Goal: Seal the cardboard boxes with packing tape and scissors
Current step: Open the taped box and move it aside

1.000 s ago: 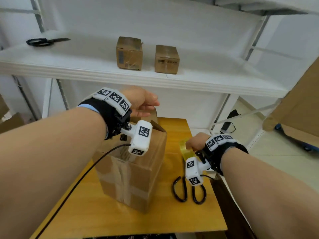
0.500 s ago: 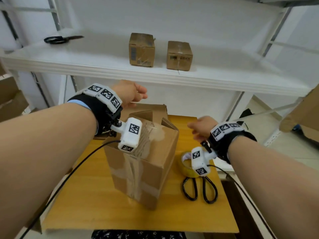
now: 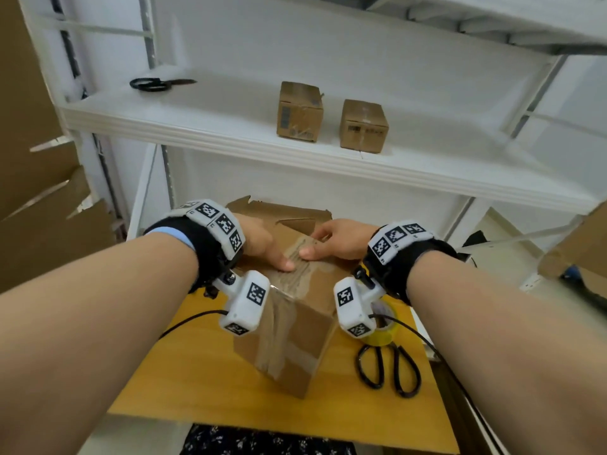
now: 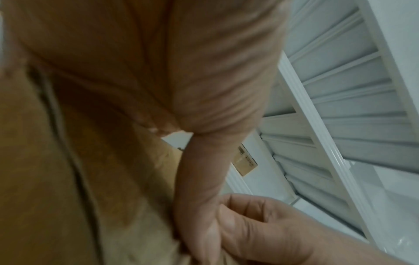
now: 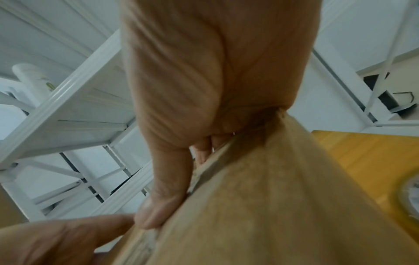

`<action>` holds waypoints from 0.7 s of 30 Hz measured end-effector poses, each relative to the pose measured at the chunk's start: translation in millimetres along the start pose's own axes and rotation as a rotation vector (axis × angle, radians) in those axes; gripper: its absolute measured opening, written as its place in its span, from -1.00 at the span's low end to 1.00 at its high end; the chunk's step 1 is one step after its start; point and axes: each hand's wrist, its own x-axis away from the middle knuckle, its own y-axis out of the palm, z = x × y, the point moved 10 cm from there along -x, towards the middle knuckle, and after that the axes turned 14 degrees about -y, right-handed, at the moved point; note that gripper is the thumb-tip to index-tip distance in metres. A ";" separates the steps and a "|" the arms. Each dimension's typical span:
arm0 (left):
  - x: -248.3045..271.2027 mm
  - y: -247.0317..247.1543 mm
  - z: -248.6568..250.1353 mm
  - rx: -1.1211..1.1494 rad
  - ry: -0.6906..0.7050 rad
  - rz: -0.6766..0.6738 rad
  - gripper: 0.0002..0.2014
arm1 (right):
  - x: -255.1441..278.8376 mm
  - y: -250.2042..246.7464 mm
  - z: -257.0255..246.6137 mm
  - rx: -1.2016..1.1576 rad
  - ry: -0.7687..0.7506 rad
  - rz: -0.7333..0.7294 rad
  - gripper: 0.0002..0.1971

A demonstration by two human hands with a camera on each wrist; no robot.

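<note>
A brown cardboard box [image 3: 295, 326] with old tape strips down its side stands on the wooden table [image 3: 203, 366]. Both hands lie on its top flaps, which are folded down. My left hand [image 3: 262, 247] presses the left flap and my right hand [image 3: 338, 239] presses the right one, with the thumb tips almost meeting over the seam. The right wrist view shows the right thumb [image 5: 158, 206] on the flap edge [image 5: 260, 206]. A yellowish tape roll [image 3: 386, 333] lies right of the box, partly hidden by the wrist camera. Black scissors [image 3: 389, 367] lie in front of it.
A white shelf [image 3: 230, 126] behind the table carries two small sealed boxes [image 3: 300, 111] [image 3: 363, 124] and a second pair of scissors [image 3: 157, 83]. Flattened cardboard [image 3: 39, 198] leans at the left. More cardboard [image 3: 578, 244] stands at the right.
My right hand left the tape roll on the table and moved onto the box top. My left hand came down too, and the upright flaps are now folded flat.
</note>
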 end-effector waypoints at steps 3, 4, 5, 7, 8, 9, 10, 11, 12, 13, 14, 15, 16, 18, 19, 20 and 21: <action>12.5 3.1 1.3 0.004 -0.004 0.006 -0.21 | 2.3 -0.5 3.6 -0.094 0.019 0.050 -0.73; 13.1 1.8 1.7 0.006 0.001 0.022 -0.20 | 1.6 -2.3 4.7 -0.077 0.026 0.064 -0.76; 11.2 1.3 2.2 0.005 0.012 0.030 -0.15 | 2.6 -4.5 3.2 -0.027 0.025 0.066 -0.78; 7.5 3.6 1.9 0.025 0.021 -0.003 -0.11 | 6.6 -8.7 -1.2 0.050 0.027 0.085 -0.74; 8.8 5.1 1.1 0.040 0.016 -0.021 -0.17 | 7.5 -9.9 -1.1 0.015 0.028 0.101 -0.70; 8.6 5.9 0.3 0.052 0.007 -0.038 -0.22 | 7.7 -8.5 -1.1 -0.031 0.034 0.105 -0.62; 8.5 5.9 0.1 0.060 -0.001 -0.044 -0.19 | 7.7 -6.3 -1.7 -0.058 0.041 0.103 -0.52; 6.8 5.8 0.4 0.054 -0.001 -0.046 -0.12 | 7.3 -3.1 -3.1 -0.043 0.045 0.082 -0.45; 5.7 7.1 1.2 0.050 0.002 -0.055 -0.06 | 6.3 -0.1 -5.3 0.001 0.041 0.056 -0.45; 2.9 8.7 2.4 0.040 0.008 -0.066 -0.03 | 5.3 1.1 -8.3 0.052 0.035 0.040 -0.52; 2.8 11.6 3.4 0.034 0.016 -0.087 -0.03 | 4.2 0.3 -11.2 0.094 0.023 0.040 -0.61; 4.1 14.2 3.7 0.036 0.020 -0.107 -0.05 | 3.9 -2.8 -13.3 0.133 0.010 0.054 -0.68; 7.0 15.3 4.0 0.050 0.024 -0.120 -0.08 | 4.0 -7.1 -14.2 0.162 0.002 0.076 -0.73; 14.0 11.8 2.7 0.068 0.027 -0.091 -0.18 | 9.0 -12.4 -11.2 0.164 0.012 0.110 -0.72; 14.5 7.3 1.5 0.083 0.022 -0.059 -0.22 | 12.2 -12.1 -7.6 0.127 0.023 0.103 -0.70; 13.4 2.8 -0.3 0.098 0.007 -0.023 -0.25 | 16.5 -9.6 -4.9 0.072 0.033 0.083 -0.64; 12.2 0.4 -2.2 0.100 -0.010 0.002 -0.24 | 22.6 -4.1 -2.2 0.000 0.062 0.045 -0.57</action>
